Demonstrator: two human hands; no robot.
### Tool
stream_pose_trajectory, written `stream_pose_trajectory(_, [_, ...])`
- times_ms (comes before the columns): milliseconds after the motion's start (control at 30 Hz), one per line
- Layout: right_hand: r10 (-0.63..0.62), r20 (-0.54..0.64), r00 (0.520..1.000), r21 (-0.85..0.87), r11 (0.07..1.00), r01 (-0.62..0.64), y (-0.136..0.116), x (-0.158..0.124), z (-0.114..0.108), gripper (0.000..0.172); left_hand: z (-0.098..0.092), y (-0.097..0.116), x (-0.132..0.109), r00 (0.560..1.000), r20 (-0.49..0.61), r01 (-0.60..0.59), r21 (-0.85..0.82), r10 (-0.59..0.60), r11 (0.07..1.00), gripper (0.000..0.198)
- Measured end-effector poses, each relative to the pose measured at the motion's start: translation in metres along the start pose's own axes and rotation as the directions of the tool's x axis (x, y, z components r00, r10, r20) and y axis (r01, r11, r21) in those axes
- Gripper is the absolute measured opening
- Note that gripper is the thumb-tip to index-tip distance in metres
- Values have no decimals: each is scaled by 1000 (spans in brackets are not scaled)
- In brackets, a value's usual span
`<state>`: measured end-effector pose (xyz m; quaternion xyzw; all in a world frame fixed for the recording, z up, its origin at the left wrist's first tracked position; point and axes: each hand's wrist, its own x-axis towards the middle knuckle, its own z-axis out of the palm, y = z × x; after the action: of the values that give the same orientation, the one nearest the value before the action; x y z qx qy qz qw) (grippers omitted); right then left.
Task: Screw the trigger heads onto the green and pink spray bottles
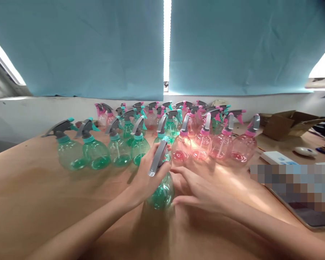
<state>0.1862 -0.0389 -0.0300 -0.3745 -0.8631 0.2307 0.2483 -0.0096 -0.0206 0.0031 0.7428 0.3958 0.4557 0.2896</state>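
In the head view, the person's left hand [147, 169] grips a green bottle [162, 191] by its neck, under the trigger head, above the table [56, 206]. The right hand [200, 189], fingers loosely parted, is beside its body; contact is unclear. Behind stand green bottles [96, 153] and pink bottles [242, 147].
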Motion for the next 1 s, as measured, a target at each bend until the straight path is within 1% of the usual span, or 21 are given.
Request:
stream_pose_trajectory(67, [75, -42, 996, -141, 987, -80, 9, -3, -10, 54, 1, 0, 4, 1000, 0, 11, -7, -11, 1000, 29])
stream_pose_trajectory(100, [94, -57, 994, -178, 979, -103, 15, -4, -11, 45, 2, -1, 6, 1000, 1, 16, -10, -16, 1000, 29])
stream_pose_trajectory(167, [98, -65, 993, -196, 975, -109, 29, -4, -8, 33, 3, -2, 10, 1000, 3, 18, -22, -18, 1000, 30])
stream_pose_trajectory(200, [85, -77, 993, -194, 976, -98, 36, -3, -4, 32, 4, -3, 12, 1000, 4, 13, -33, -13, 999, 31])
stream_pose_trajectory(300, [30, -62, 998, -210, 977, -43, 53, 0, 9, 38, 5, -6, 17, 1000, 15, -13, -50, 13, 999, 32])
stream_pose_trajectory(367, [12, -38, 999, -231, 973, -20, 56, 2, 14, 41, 5, -7, 19, 1000, 26, -14, -36, 15, 999, 30])
stream_pose_trajectory(433, [11, -29, 1000, -253, 967, -18, 55, 4, 15, 42, 5, -6, 21, 999, 38, -8, -6, 8, 1000, 26])
stream_pose_trajectory(600, [-2, -40, 999, -326, 945, -11, 48, 3, 12, 45, 4, -2, 24, 999, 39, -28, 53, 26, 998, 6])
stream_pose_trajectory(867, [-23, -37, 999, -292, 956, 11, 56, 1, 19, 45, 4, -2, 25, 997, 76, -30, 1, 30, 1000, 7])
stream_pose_trajectory(1000, [-19, 6, 1000, -281, 960, 20, 57, 0, 17, 48, 3, -1, 26, 994, 99, -48, 14, 46, 999, 3])
